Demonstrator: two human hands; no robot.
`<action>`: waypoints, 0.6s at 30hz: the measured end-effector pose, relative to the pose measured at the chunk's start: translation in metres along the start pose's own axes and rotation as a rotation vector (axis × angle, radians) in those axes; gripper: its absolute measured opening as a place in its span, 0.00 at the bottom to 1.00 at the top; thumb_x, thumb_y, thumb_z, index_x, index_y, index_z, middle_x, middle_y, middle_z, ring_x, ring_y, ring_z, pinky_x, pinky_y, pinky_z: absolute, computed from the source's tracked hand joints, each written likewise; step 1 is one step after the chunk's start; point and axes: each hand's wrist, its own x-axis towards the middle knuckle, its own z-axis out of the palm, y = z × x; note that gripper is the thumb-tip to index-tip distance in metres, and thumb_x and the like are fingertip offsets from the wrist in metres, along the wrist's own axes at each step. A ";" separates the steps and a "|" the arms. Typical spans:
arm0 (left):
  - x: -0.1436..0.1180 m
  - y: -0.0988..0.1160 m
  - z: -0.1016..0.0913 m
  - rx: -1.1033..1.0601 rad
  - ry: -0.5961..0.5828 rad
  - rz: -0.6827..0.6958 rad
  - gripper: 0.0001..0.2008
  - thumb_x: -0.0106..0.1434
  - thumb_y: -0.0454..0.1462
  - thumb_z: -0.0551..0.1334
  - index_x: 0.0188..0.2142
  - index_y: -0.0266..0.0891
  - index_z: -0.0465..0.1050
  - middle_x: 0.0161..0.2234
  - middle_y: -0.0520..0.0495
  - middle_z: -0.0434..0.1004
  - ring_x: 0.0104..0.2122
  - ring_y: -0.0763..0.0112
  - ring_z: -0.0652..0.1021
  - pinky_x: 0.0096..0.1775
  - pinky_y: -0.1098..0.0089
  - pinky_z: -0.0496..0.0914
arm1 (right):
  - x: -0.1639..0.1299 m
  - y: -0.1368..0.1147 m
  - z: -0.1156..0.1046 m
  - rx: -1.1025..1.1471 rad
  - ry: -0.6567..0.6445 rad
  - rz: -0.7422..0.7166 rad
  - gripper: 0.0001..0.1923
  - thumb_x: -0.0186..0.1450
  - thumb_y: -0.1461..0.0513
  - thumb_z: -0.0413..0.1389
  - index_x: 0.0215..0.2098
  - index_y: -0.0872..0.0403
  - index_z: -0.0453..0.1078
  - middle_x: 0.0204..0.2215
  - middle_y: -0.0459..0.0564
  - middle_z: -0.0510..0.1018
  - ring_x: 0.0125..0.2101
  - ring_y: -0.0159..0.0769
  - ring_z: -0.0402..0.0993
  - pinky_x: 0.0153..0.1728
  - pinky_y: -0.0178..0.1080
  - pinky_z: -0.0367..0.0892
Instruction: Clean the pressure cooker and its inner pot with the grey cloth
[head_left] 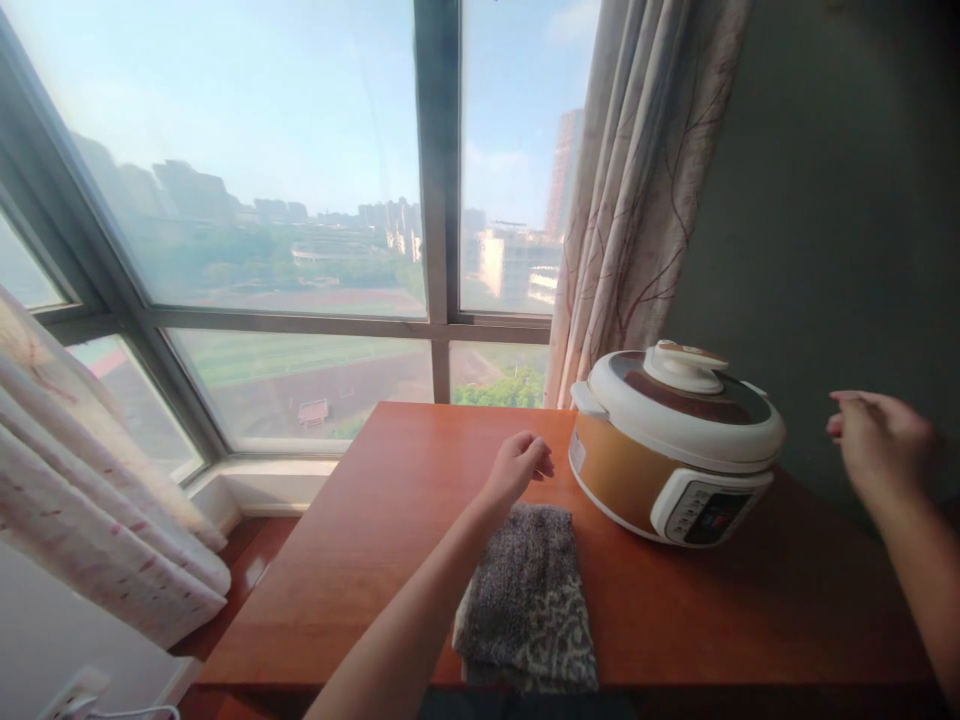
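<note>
A rice-cooker-like electric pressure cooker [626, 475] stands upright on the brown wooden table [337, 540]. It has a gold body, a white-rimmed lid with a knob [682, 365], and a control panel at its front right. My left hand [523, 463] hovers left of the cooker, apart from it, fingers curled in with nothing seen in them. Below that hand lies a folded grey patterned towel [532, 600], partly behind my forearm. My right hand [885, 435] is in the air right of the cooker, bent fingers slightly apart, and holds nothing visible.
Large windows [285, 180] rise behind the table. A curtain [637, 180] hangs behind the cooker, another curtain [90, 500] at the left. A dark wall [817, 220] stands at the right. Low on the left are a wall socket [75, 695] and a white cable.
</note>
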 end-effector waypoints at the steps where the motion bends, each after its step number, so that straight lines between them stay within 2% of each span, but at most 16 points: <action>1: -0.006 -0.006 -0.010 0.081 0.017 0.038 0.13 0.62 0.46 0.61 0.28 0.39 0.69 0.22 0.48 0.75 0.22 0.72 0.76 0.26 0.74 0.66 | -0.016 -0.005 -0.002 0.042 0.018 -0.191 0.14 0.66 0.51 0.54 0.39 0.48 0.78 0.34 0.73 0.78 0.21 0.30 0.64 0.29 0.51 0.57; 2: -0.013 -0.011 -0.019 0.171 0.030 0.080 0.12 0.63 0.44 0.59 0.28 0.39 0.69 0.23 0.48 0.75 0.23 0.71 0.76 0.27 0.73 0.67 | -0.035 -0.010 -0.002 0.073 -0.017 -0.316 0.17 0.67 0.48 0.52 0.41 0.48 0.77 0.33 0.72 0.78 0.21 0.30 0.65 0.28 0.50 0.58; 3: -0.021 -0.017 -0.028 0.275 0.052 0.122 0.11 0.64 0.42 0.58 0.29 0.39 0.70 0.23 0.48 0.76 0.24 0.70 0.76 0.28 0.72 0.68 | -0.058 -0.015 -0.001 0.086 -0.050 -0.374 0.20 0.66 0.45 0.52 0.39 0.49 0.77 0.28 0.67 0.77 0.20 0.31 0.64 0.26 0.48 0.58; 5: -0.038 -0.025 -0.041 0.494 0.092 0.202 0.11 0.66 0.40 0.55 0.30 0.39 0.71 0.26 0.47 0.78 0.28 0.68 0.78 0.33 0.70 0.70 | -0.111 -0.023 0.008 0.064 -0.234 -0.376 0.22 0.65 0.43 0.54 0.36 0.52 0.75 0.19 0.52 0.72 0.19 0.32 0.64 0.23 0.42 0.59; 7: -0.058 -0.032 -0.048 0.700 0.099 0.275 0.09 0.67 0.37 0.55 0.33 0.40 0.72 0.31 0.45 0.80 0.33 0.65 0.79 0.39 0.66 0.72 | -0.168 -0.024 0.023 -0.014 -0.462 -0.394 0.22 0.69 0.45 0.50 0.37 0.52 0.75 0.19 0.48 0.72 0.21 0.34 0.68 0.26 0.39 0.64; 9: -0.076 -0.038 -0.050 0.864 0.048 0.347 0.08 0.66 0.35 0.56 0.39 0.40 0.74 0.40 0.43 0.81 0.42 0.61 0.79 0.46 0.62 0.72 | -0.223 -0.016 0.043 -0.062 -0.668 -0.441 0.19 0.70 0.49 0.50 0.39 0.52 0.76 0.25 0.50 0.78 0.25 0.37 0.74 0.28 0.38 0.69; 11: -0.091 -0.043 -0.049 0.997 -0.037 0.412 0.13 0.65 0.34 0.57 0.48 0.42 0.74 0.50 0.42 0.78 0.52 0.58 0.76 0.55 0.56 0.69 | -0.268 -0.001 0.063 -0.054 -0.799 -0.519 0.16 0.71 0.54 0.49 0.43 0.52 0.77 0.38 0.53 0.82 0.38 0.41 0.80 0.41 0.41 0.74; 12: -0.097 -0.045 -0.047 1.054 -0.081 0.430 0.16 0.65 0.34 0.58 0.52 0.43 0.73 0.55 0.43 0.76 0.56 0.57 0.73 0.59 0.54 0.66 | -0.285 0.009 0.072 -0.066 -0.853 -0.570 0.16 0.71 0.56 0.48 0.46 0.52 0.76 0.43 0.54 0.82 0.44 0.43 0.79 0.48 0.44 0.73; 14: -0.104 -0.046 -0.045 1.156 -0.141 0.426 0.21 0.65 0.34 0.59 0.57 0.46 0.71 0.61 0.44 0.71 0.61 0.55 0.69 0.64 0.50 0.61 | -0.308 0.030 0.087 -0.126 -0.916 -0.628 0.19 0.69 0.59 0.49 0.54 0.53 0.74 0.52 0.56 0.79 0.55 0.47 0.73 0.58 0.50 0.67; 18: -0.106 -0.046 -0.042 1.266 -0.144 0.348 0.21 0.67 0.36 0.58 0.59 0.45 0.71 0.62 0.43 0.70 0.62 0.52 0.68 0.65 0.47 0.59 | -0.322 0.057 0.099 -0.279 -1.042 -0.641 0.25 0.69 0.58 0.50 0.62 0.54 0.68 0.63 0.56 0.70 0.65 0.52 0.62 0.63 0.57 0.60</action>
